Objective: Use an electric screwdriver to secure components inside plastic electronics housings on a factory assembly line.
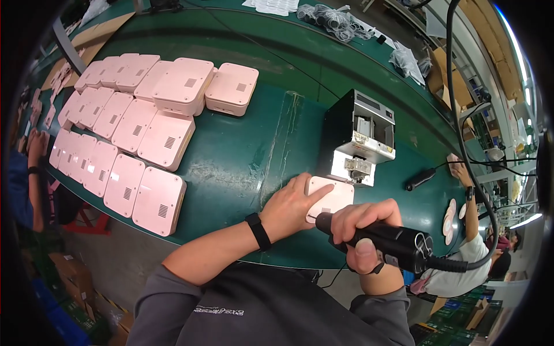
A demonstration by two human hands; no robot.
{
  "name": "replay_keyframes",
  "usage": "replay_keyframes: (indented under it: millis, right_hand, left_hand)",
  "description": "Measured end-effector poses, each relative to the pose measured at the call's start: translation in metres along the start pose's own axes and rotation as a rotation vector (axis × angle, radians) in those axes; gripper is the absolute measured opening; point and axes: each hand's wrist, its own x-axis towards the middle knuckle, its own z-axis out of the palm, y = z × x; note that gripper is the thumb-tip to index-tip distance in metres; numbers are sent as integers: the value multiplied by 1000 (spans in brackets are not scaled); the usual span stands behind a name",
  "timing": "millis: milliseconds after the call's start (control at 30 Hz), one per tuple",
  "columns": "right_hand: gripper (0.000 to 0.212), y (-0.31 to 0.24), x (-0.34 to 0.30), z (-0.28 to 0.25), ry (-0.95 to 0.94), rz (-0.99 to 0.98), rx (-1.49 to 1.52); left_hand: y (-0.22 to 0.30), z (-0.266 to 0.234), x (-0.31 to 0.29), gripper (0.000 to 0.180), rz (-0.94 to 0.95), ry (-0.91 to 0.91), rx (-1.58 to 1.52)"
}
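Note:
My right hand (pixel 363 228) is wrapped around a black corded electric screwdriver (pixel 401 245). The driver's tip points left, at the near left corner of a pale pink square plastic casing (pixel 337 198). My left hand (pixel 291 206) grips that casing from its left side, with the index finger stretched across the top. The casing lies flat on the green table, its vent slots facing up. Just beyond it stands a black and silver screw feeder (pixel 359 138) with an open top. Whether the bit sits in a screw is too small to tell.
Rows of similar pink casings (pixel 158 199) cover the left of the table, a few stacked (pixel 183 83). Another black screwdriver (pixel 420 179) lies right of the feeder. A thick black cable (pixel 490 222) loops down on the right. Co-workers' arms (pixel 472 213) show at both sides.

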Motion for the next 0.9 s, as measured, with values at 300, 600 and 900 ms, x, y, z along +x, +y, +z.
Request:
replay_keyframes:
  millis: [300, 600, 900]
  right_hand:
    - [40, 10, 0, 2, -26, -26, -52]
    - [25, -12, 20, -8, 188, -166, 251]
    - [16, 11, -33, -94, 577, -186, -64]
  left_hand:
    - [-6, 6, -3, 85, 24, -1, -12]
    - [-5, -14, -24, 83, -97, -45, -63]
    - [-15, -74, -93, 60, -797, -252, -1310]
